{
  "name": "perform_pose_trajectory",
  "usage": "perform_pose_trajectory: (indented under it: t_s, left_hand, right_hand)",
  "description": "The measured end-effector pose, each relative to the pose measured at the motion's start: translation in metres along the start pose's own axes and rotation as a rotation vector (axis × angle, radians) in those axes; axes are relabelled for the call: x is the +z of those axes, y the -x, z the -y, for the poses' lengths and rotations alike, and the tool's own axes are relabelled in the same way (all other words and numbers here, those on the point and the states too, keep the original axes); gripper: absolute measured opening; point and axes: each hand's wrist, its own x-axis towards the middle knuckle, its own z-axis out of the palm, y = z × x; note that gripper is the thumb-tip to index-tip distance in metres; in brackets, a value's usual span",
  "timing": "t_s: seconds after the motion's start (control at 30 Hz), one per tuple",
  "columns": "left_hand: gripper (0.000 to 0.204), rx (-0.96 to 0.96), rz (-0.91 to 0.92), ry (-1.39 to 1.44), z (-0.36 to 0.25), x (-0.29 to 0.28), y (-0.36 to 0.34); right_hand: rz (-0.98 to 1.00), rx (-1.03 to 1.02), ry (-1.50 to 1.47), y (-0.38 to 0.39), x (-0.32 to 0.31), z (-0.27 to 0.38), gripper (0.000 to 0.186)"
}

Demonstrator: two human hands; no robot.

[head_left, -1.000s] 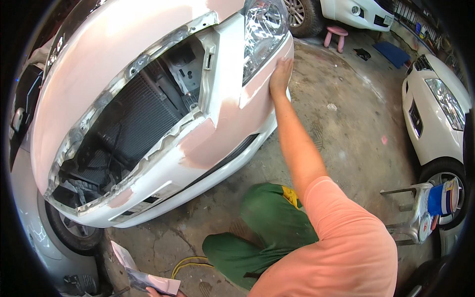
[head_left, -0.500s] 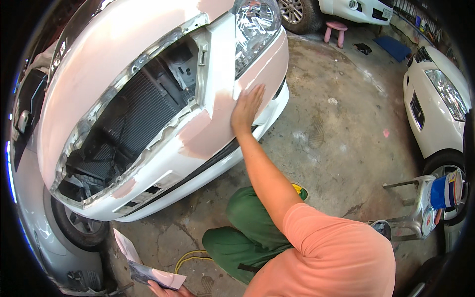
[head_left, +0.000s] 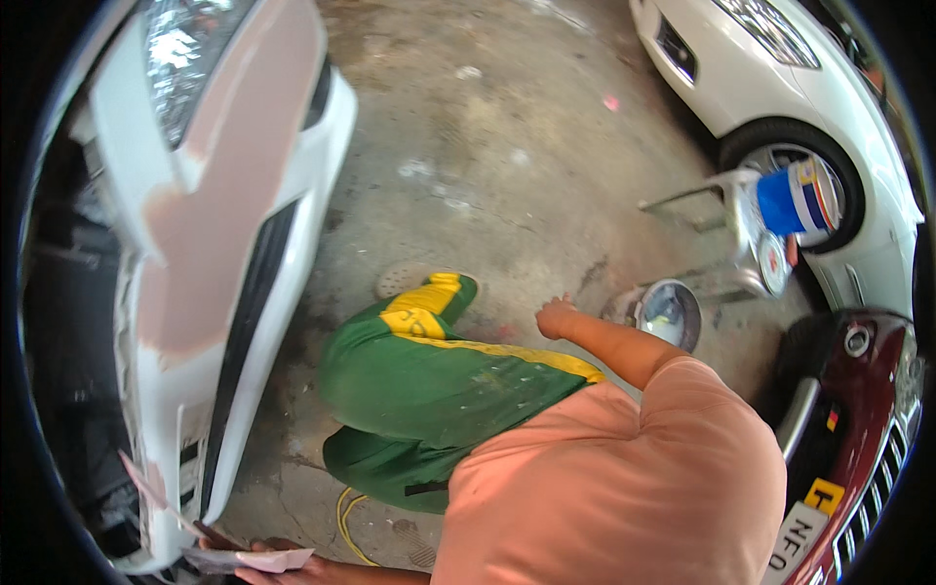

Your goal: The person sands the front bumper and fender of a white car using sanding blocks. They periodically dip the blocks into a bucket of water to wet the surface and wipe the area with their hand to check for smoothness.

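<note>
My left hand (head_left: 268,570) is low at the left, closed on thin flat plates (head_left: 244,560) with pink and dark faces, which look like filler spreaders. One pink plate stands up toward the white car's bumper. My right hand (head_left: 558,317) is lifted over the floor beside my knee, fingers curled in and no object visible in it. A round grey bucket (head_left: 690,312) with something pale inside stands just to its right. At the left is the white car's front bumper (head_left: 327,161), with a matte pink patch of filler (head_left: 210,239) below the headlight.
A metal stool (head_left: 726,234) stands at the right, with a blue-and-white can (head_left: 780,203) and a round lid (head_left: 772,261) on it. Behind it is another white car (head_left: 770,83). A dark red vehicle (head_left: 848,409) is at the lower right. A yellow hose (head_left: 346,522) lies by my legs.
My right hand has left the pink patch on the bumper and moved right, toward the bucket. The view has swung right. My left hand still holds the plates.
</note>
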Motion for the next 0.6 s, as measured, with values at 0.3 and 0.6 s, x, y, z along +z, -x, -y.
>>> perform_pose_trajectory:
  t_s: [0.3, 0.6]
  left_hand:
    - [0.038, 0.705, 0.14, -0.556, 0.068, 0.019, -0.048]
    - [0.035, 0.946, 0.154, -0.691, 0.101, 0.067, -0.057]
  right_hand:
    - [0.007, 0.331, 0.437, 0.042, 0.104, -0.062, 0.054]
    - [0.104, 0.418, 0.436, 0.054, 0.123, -0.095, 0.057]
